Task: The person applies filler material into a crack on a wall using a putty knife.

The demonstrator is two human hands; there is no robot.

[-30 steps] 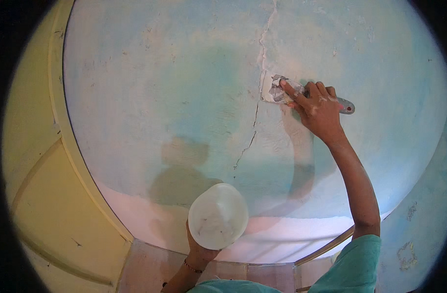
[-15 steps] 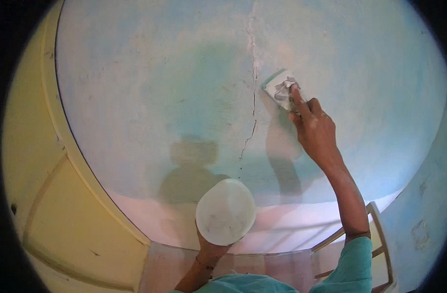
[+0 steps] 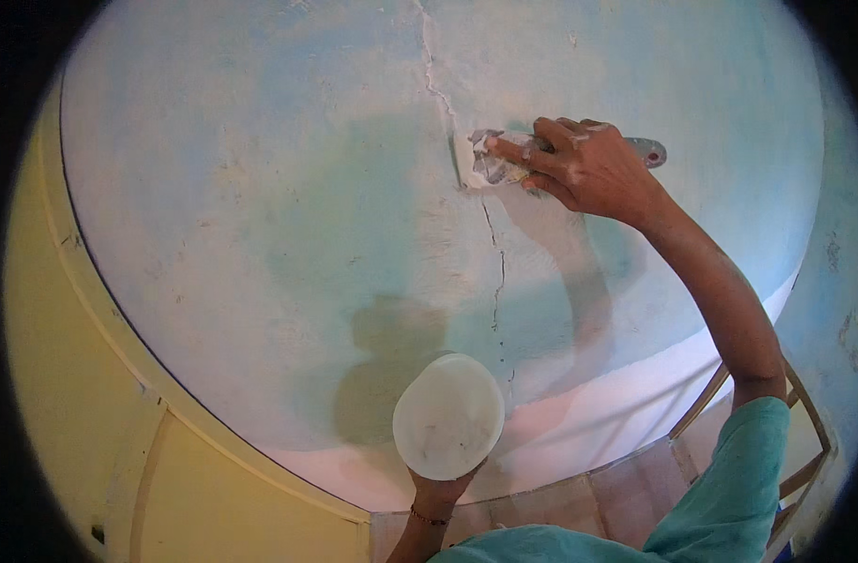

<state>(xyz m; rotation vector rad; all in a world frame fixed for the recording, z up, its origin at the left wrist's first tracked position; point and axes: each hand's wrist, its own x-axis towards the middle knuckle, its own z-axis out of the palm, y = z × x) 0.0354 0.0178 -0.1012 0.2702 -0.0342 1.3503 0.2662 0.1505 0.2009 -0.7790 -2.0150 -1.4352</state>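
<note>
My right hand (image 3: 584,169) grips a metal putty knife (image 3: 493,161) and presses its white-smeared blade flat against a pale blue wall (image 3: 260,216), right on a long vertical crack (image 3: 493,272). The knife's handle end (image 3: 649,150) sticks out to the right past my knuckles. White filler covers the crack at the blade. Lower down, my left hand (image 3: 443,490) holds up a round white plate (image 3: 448,416) from underneath, its face toward me and apart from the wall.
A yellow door and frame (image 3: 100,422) curve along the left side. A white band (image 3: 616,394) runs along the wall's base. A wooden frame (image 3: 804,413) stands at the lower right. Shadows of my arm and the plate fall on the wall.
My right hand with the knife has shifted left along the crack and turned, the blade now lying on the crack line. The plate in my left hand stays at about the same spot.
</note>
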